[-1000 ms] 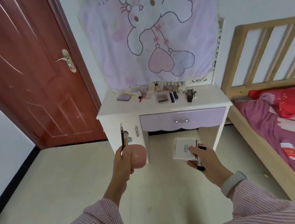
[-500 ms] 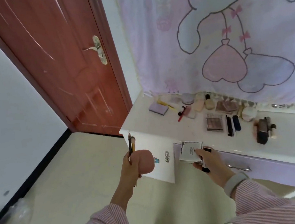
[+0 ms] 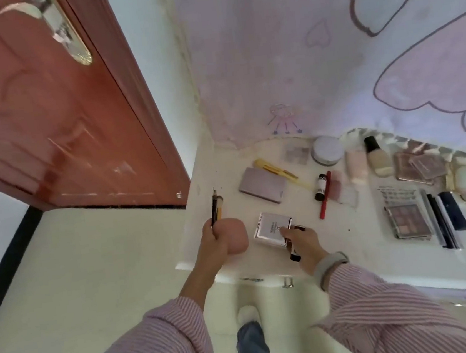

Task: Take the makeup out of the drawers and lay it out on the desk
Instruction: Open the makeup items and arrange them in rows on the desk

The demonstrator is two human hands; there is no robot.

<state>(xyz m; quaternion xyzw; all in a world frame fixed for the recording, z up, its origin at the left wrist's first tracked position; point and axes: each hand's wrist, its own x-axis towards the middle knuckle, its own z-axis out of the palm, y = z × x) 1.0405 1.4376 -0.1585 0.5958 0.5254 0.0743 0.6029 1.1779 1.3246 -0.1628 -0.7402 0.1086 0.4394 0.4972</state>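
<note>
Your right hand (image 3: 301, 239) is already over the desk (image 3: 359, 252), near its front edge toward the left corner, fingers curled round a white compact box (image 3: 272, 228) and a thin dark tube (image 3: 293, 252). The box lies flat-side up just ahead-left of your palm; can't tell whether it's touching the top yet. The tube's long axis runs roughly front-to-back. Your left hand (image 3: 214, 243) sits right at the desk's left front corner, gripping a pink sponge (image 3: 234, 235) plus a pencil (image 3: 215, 208) that points toward the back edge. The right hand is the nearer one to open desktop, between the grey palette (image 3: 262, 184) behind and the front edge, so judging by that, it sets down first. Rest of the makeup is lined up along the back edge and off to the right. Versus half a second ago: both hands have moved up from in front of the drawer face to over the top, and grips are unchanged.
</note>
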